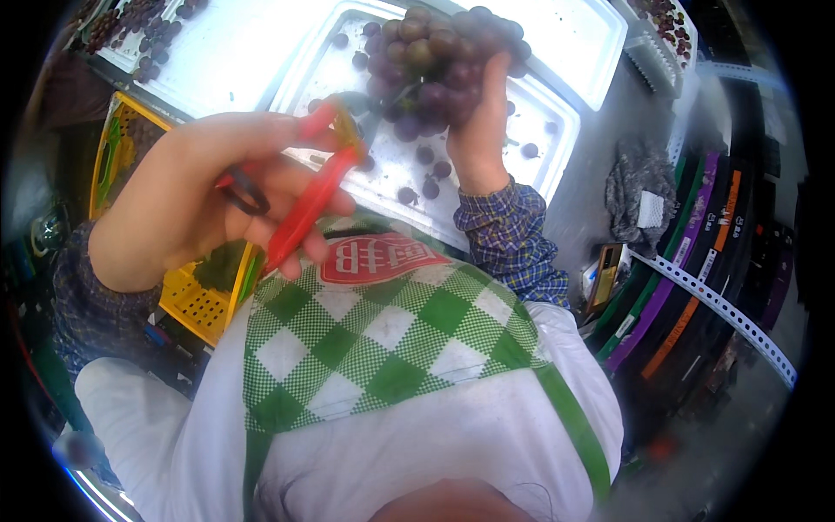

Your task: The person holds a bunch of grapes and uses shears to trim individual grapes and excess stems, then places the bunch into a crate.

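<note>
A bunch of purple and greenish-brown grapes (426, 74) is held up in my right hand (481, 130), its thumb along the bunch's right side. My left hand (196, 183) is closed around red-handled snips (306, 209), some fingers through the handles. The snips' blades point up toward the left edge of the bunch and are blurred, so I cannot tell whether they touch a stem. Beneath the bunch lies a white foam tray (561, 148) with several loose grapes (430, 188) scattered in it.
At my left stands a yellow plastic crate (187, 300) with green leaves in it. More grapes (156, 43) sit on white foam at the upper left. To the right are another foam piece (578, 43), a grey cloth (639, 187), a phone-like object (606, 274) and coloured stacked edges (696, 252).
</note>
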Action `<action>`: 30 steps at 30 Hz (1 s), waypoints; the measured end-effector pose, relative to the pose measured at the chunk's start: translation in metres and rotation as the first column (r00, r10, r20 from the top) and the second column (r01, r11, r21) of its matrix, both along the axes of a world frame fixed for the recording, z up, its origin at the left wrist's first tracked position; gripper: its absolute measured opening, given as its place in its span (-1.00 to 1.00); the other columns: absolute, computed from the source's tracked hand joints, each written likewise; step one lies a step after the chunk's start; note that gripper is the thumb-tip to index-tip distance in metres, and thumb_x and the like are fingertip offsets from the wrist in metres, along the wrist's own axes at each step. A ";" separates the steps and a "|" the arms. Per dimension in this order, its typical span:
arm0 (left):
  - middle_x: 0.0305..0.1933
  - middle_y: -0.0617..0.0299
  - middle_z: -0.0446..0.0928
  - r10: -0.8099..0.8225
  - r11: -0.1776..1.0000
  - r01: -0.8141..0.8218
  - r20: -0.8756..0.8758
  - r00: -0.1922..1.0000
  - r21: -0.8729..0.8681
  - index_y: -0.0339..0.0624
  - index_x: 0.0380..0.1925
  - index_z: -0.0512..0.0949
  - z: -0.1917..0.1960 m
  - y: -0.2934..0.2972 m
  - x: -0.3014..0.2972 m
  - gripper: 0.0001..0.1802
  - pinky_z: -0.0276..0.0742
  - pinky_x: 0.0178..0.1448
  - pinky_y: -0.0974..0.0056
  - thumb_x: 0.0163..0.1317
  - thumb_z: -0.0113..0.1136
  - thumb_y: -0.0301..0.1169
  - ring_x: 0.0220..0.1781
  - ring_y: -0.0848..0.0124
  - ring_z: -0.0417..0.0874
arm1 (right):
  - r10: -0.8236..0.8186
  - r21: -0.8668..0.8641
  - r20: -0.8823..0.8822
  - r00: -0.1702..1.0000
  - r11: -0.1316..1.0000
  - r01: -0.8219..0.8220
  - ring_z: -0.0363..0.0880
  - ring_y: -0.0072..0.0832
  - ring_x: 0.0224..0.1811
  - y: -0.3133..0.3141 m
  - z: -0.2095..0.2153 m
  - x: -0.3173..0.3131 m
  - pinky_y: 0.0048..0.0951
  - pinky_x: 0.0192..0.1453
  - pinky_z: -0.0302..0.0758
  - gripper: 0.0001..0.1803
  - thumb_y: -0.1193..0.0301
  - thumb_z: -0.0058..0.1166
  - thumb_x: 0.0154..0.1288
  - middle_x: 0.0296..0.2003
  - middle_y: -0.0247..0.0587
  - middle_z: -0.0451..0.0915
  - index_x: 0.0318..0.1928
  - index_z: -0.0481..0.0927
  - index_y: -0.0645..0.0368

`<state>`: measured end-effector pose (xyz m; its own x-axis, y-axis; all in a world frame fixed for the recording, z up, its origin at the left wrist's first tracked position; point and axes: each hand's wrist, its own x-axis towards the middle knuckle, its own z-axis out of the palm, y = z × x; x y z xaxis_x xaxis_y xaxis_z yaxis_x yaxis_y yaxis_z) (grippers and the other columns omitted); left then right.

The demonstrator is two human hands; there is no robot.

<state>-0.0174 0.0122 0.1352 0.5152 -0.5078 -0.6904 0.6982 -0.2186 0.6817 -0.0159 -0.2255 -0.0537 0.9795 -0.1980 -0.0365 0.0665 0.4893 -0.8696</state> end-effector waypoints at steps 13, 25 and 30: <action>0.01 -0.20 0.66 0.050 0.997 -0.040 -0.166 0.985 0.067 -0.35 0.28 0.37 0.006 -0.029 0.001 -0.41 0.71 -0.15 0.11 0.50 -0.23 -0.09 -0.23 0.06 0.76 | -0.014 -0.100 0.095 0.995 0.995 0.024 0.65 -0.35 0.13 -0.002 0.016 -0.006 -0.34 0.18 0.65 -0.16 -0.24 -0.43 0.54 0.12 -0.04 0.59 0.27 0.39 0.34; 0.01 -0.18 0.66 0.152 0.985 -0.168 -0.233 0.961 -0.050 -0.36 0.25 0.41 0.001 -0.032 -0.001 -0.41 0.71 -0.22 0.11 0.50 -0.23 -0.08 -0.28 0.12 0.75 | -0.110 0.061 -0.016 0.994 0.992 0.111 0.44 -0.37 0.30 0.000 0.027 -0.009 -0.34 0.41 0.31 -0.29 -0.11 -0.31 0.59 0.26 -0.15 0.47 0.37 0.34 0.26; -0.09 -0.07 0.66 0.070 0.994 -0.084 -0.198 0.978 -0.067 -0.42 0.19 0.45 -0.003 -0.031 0.000 -0.39 0.68 -0.35 0.23 0.52 -0.24 -0.06 -0.34 0.23 0.71 | -0.110 0.028 -0.047 0.993 0.993 0.112 0.44 -0.36 0.29 -0.003 0.030 -0.012 -0.35 0.41 0.31 -0.28 -0.13 -0.31 0.59 0.25 -0.16 0.48 0.35 0.36 0.26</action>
